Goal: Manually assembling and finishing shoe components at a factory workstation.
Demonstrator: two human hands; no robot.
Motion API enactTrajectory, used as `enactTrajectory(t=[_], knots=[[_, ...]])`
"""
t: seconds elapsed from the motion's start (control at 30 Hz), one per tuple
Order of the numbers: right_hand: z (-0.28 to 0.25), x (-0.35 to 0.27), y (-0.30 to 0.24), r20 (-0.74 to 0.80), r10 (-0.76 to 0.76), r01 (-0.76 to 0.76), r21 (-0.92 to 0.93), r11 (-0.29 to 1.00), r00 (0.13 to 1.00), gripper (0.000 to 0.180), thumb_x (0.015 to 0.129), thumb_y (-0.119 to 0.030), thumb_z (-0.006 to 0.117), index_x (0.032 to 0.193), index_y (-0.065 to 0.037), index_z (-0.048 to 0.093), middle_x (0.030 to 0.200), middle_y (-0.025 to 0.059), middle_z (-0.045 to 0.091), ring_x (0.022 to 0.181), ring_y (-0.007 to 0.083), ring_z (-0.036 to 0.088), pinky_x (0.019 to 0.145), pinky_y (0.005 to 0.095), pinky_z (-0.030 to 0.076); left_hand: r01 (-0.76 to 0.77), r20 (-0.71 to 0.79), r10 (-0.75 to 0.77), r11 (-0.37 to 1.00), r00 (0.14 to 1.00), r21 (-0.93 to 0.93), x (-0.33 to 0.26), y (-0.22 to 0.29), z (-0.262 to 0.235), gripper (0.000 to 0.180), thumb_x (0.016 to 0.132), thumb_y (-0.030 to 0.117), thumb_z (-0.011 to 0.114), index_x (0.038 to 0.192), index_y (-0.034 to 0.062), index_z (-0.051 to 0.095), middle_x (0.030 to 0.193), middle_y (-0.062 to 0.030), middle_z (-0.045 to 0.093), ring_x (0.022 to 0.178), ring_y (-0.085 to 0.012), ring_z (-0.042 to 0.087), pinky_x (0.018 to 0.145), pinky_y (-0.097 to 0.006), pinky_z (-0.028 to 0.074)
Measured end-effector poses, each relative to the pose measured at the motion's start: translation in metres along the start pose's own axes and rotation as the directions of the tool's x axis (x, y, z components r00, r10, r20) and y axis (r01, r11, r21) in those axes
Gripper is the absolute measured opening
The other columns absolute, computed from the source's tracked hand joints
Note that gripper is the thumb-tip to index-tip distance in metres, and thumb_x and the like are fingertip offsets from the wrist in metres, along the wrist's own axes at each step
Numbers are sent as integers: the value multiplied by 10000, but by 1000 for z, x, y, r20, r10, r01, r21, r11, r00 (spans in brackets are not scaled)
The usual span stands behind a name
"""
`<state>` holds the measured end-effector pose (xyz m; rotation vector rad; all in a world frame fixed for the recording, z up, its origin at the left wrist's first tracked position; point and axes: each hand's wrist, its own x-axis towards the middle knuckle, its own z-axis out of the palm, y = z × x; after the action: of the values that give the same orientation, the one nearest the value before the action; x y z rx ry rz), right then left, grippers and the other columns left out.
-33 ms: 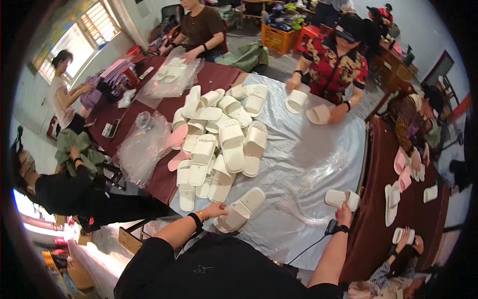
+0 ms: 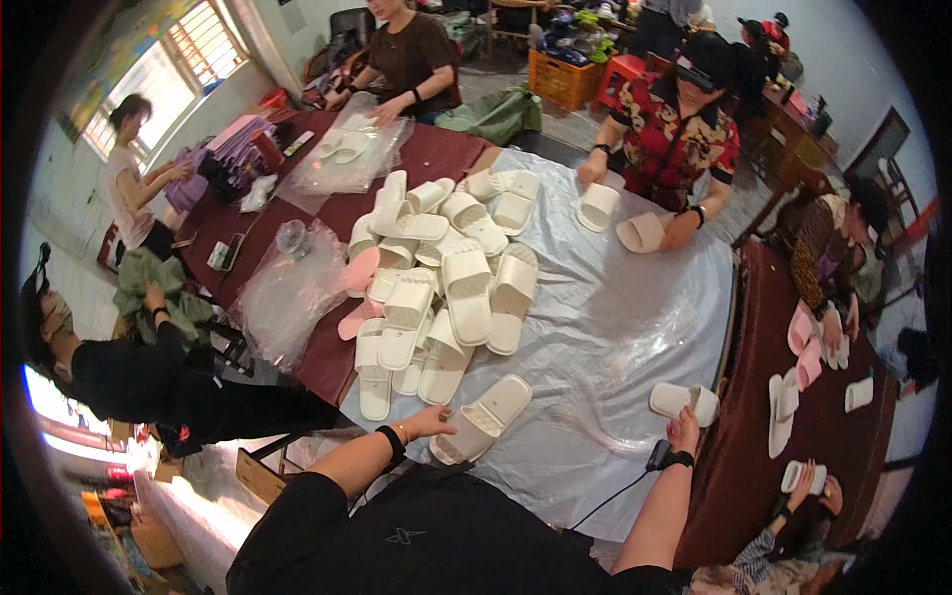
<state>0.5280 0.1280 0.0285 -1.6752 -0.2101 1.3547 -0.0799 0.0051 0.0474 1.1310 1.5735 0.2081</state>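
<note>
A white open-toed slipper (image 2: 508,402) lies slanted on the near part of the table. My left hand (image 2: 429,421) is closed at its left edge, fingers against the strap side. Farther right, near the edge of the pale sheet, another white slipper (image 2: 670,399) lies sideways. My right hand (image 2: 684,428) grips it from the near side, fingertips at its strap; part of the grip is hidden. Beyond my left hand rises a loose heap of white slippers (image 2: 466,283), several deep. Pink slippers (image 2: 359,270) poke out of its left side.
A pale plastic sheet (image 2: 595,327) covers the table, with dark red cloth (image 2: 253,248) to its left. Clear plastic bags (image 2: 288,297) lie there. Across from me a person (image 2: 684,129) handles two slippers. At right, co-workers handle slippers on another red table (image 2: 823,436).
The view has shifted slightly, so the scene sits a little lower and to the right. My hands stay at the same two slippers.
</note>
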Motion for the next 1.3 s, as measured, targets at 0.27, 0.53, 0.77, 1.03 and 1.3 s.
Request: enactTrajectory(t=[0.27,0.53,0.77,1.03,1.3], knots=[[26,62,35,-227,-423,245,-546,801,877,485,720,-104,639,1182,14,553,1101,117,597,876,230,577,727,330,461,63,53,-83,952,995,301,-12,-36,30,636,552,433,812,949,-29,631,914,-225,660,836,-290,645,731,-392,502],[49,39,17,-361,-80,-49,-332,942,929,553,732,-117,552,1278,-86,468,1168,126,541,984,318,520,734,475,427,319,57,-314,931,948,-176,-8,-63,40,347,714,195,701,1001,15,626,748,-65,623,672,-152,579,575,-285,467],[-18,64,18,-254,-358,280,-297,913,898,313,732,-141,628,1019,-28,569,848,90,582,677,237,559,517,355,428,-123,-210,21,865,977,-486,-22,-25,-10,299,899,156,542,1154,1,523,887,-20,576,757,-102,543,668,-267,473],[12,-19,4,-125,-778,563,-621,545,616,369,788,-100,541,1097,101,527,1118,226,537,1062,356,496,930,381,384,-309,-198,288,947,937,-84,-45,96,-72,254,937,119,490,1150,7,572,1018,-68,639,937,-147,582,844,-276,455],[80,-173,46,398,-726,731,-649,209,561,545,736,-97,531,1265,16,473,1282,254,470,1229,399,405,1042,442,312,-493,146,480,866,865,79,8,154,-18,256,939,173,479,1119,46,609,1038,-124,653,952,-227,620,844,-314,465]])
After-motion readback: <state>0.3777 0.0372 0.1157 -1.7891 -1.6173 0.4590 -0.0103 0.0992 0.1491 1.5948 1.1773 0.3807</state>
